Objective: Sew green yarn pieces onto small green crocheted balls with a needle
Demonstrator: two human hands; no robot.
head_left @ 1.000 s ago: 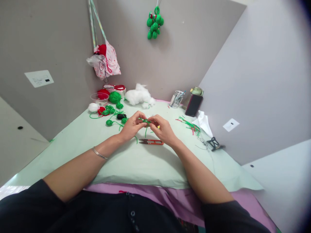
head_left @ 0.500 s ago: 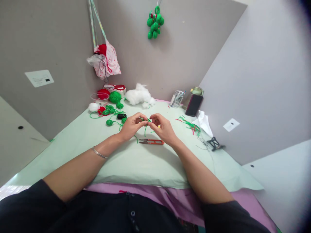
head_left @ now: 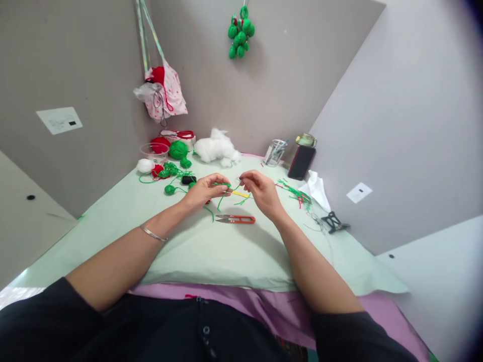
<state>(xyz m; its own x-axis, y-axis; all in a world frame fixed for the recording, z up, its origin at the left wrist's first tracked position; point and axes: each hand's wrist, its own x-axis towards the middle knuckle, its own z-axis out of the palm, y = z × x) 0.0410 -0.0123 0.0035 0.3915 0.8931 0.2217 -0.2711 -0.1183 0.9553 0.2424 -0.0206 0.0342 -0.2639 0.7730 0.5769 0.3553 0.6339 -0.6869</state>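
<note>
My left hand [head_left: 206, 191] is closed, its thumb and fingers pinching a small piece of green yarn work [head_left: 227, 185]. A loose green tail hangs from it. To the right, my right hand [head_left: 261, 192] has its thumb and index finger pinched together at the end of a green yarn strand [head_left: 236, 187] that runs across from the left fingertips. Whether a needle is also in that pinch is too small to tell. Below and between the hands lie a yellow-handled slim tool [head_left: 240, 194] and short green yarn ends [head_left: 242, 202]. Orange-handled thread snips [head_left: 237, 219] rest nearer me.
Green yarn balls [head_left: 178, 150], a clear plastic bowl [head_left: 154, 152] and white stuffing [head_left: 216, 146] stand at the back left. Toward the right are a pen cup [head_left: 275, 153], a phone [head_left: 302, 162], yarn scraps [head_left: 296, 192] and a black stand [head_left: 335, 223].
My hands were together at the fingertips and have parted. The right hand moved right and slightly up, drawing a green strand between them. The yellow-handled tool now shows.
</note>
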